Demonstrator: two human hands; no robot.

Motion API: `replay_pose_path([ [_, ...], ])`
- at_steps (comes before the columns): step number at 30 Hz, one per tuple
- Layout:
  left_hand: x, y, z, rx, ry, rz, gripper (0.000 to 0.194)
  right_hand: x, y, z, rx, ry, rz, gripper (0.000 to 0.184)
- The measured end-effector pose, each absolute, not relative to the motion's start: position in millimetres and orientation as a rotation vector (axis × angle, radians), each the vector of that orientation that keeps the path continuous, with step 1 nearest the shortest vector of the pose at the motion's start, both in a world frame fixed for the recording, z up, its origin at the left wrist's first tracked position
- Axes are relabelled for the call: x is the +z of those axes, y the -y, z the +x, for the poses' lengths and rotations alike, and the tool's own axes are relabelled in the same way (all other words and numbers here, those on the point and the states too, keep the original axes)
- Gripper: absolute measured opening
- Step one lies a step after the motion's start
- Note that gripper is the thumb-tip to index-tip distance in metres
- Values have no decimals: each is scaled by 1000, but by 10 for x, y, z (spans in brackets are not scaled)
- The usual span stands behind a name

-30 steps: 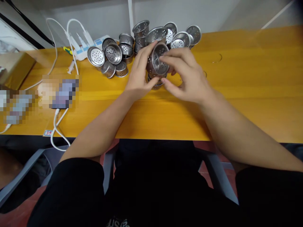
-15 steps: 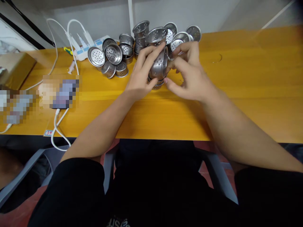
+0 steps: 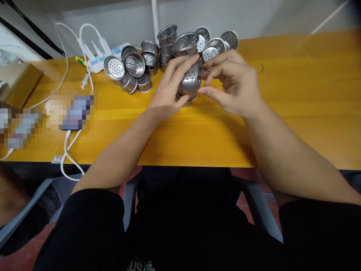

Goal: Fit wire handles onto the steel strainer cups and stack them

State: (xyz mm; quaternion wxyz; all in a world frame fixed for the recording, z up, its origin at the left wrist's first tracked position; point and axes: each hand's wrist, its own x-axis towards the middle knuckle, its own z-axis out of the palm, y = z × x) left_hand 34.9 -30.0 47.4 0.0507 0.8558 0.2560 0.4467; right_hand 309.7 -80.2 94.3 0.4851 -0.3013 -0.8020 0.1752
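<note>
L hand [image 3: 169, 88] grips cup [image 3: 189, 81]; R hand [image 3: 235, 86] curled @rim [image 3: 199, 77].

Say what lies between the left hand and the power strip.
In the head view, a cluster of perforated metal cups lies between the left hand and the white power strip.

Right down at the near edge of the surface [image 3: 169, 145], on a small label [image 3: 57, 159]: a red 3, then a second figure, too unclear to call! Over to the black shirt [image 3: 203, 229]: pale lettering [image 3: 141, 265], cut off below, unreadable.
</note>
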Motion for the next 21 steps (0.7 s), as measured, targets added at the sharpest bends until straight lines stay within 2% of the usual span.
replay_pose_path([
  [3,490,253,332,1340,-743,2615,88,928,791,3094,380,1953,-767,41],
  [7,518,203,306,1265,-711,2582,88,926,778,3066,335,1921,-822,63],
  [11,379,85,279,1402,-826,2424,93,928,726,3099,533,1806,-765,67],
  [16,-74,-339,244,1756,-881,2148,121,763,476,3414,290,1791,-998,57],
  [17,-149,-408,240,1727,-872,2131,115,721,418,3501,277,1867,-1088,55],
  [21,-281,-468,241,1405,-913,2221,112,606,239,3791,235,2104,-1446,33],
])
